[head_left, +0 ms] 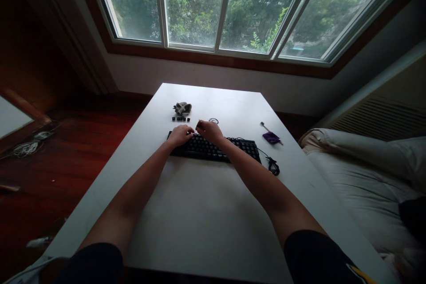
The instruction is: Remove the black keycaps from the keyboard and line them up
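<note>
A black keyboard [213, 150] lies across the white table. My left hand [181, 135] rests over its left end, fingers bent around the upper left corner. Just to the right, my right hand [210, 130] is raised above the back row of keys, thumb and fingertips pinched together. Whatever is between those fingertips is too small to make out. Behind my left hand, several loose black keycaps [179, 119] stand in a short row. A crumpled grey cloth [183, 108] sits beyond them. Partly hidden behind my right hand is a thin wire loop [213, 120].
To the right lies a small brush [262, 124] with a purple cloth [271, 138] around its handle. The keyboard's coiled cable [273, 167] rests by its right end. The white table [206, 217] stands before a window, with a light-coloured sofa [353, 173] on the right.
</note>
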`<state>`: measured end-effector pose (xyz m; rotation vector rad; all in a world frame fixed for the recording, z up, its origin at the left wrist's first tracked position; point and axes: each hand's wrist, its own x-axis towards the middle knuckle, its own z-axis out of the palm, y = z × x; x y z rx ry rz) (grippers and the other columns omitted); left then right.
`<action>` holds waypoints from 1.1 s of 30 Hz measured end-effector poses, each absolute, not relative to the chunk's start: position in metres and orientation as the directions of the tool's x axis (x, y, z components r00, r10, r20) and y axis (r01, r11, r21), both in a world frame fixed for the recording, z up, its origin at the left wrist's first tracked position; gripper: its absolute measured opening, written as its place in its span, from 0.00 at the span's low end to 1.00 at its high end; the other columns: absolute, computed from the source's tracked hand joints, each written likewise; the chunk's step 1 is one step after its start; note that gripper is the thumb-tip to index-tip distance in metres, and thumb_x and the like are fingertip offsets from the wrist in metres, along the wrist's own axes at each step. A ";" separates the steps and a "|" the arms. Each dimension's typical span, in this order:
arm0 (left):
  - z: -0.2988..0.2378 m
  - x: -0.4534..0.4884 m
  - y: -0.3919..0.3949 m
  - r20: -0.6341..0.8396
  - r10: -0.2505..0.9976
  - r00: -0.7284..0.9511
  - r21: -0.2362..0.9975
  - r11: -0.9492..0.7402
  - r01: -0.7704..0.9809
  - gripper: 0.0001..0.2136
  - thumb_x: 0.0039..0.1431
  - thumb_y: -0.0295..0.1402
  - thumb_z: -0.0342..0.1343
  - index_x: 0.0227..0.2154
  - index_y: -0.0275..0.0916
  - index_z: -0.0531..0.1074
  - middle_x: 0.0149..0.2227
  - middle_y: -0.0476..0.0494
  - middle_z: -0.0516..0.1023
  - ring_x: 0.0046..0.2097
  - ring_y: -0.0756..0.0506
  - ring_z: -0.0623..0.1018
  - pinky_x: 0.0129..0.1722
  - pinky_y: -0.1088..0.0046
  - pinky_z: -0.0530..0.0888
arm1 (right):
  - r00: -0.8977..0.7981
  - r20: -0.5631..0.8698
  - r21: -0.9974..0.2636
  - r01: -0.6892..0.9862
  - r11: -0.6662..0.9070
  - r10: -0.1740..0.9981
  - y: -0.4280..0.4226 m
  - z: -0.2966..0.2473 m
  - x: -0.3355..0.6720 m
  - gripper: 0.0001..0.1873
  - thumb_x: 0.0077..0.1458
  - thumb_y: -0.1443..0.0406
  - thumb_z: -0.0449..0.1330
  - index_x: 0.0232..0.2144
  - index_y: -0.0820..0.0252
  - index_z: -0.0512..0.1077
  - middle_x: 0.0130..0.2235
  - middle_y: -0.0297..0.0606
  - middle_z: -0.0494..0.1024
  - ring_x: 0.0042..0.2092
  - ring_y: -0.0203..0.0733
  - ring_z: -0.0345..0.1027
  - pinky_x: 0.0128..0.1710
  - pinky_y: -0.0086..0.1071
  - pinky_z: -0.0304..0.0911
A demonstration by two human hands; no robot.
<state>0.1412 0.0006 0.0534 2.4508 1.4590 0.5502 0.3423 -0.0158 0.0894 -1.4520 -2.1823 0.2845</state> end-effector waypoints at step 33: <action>0.050 0.148 0.005 0.212 0.851 0.480 0.777 -0.444 0.446 0.16 0.60 0.39 0.57 0.46 0.38 0.79 0.42 0.43 0.83 0.42 0.44 0.80 0.44 0.68 0.75 | -0.072 0.338 -0.913 0.216 0.345 0.939 -0.029 0.056 0.358 0.16 0.59 0.50 0.61 0.39 0.56 0.74 0.32 0.36 0.82 0.34 0.43 0.79 0.35 0.35 0.75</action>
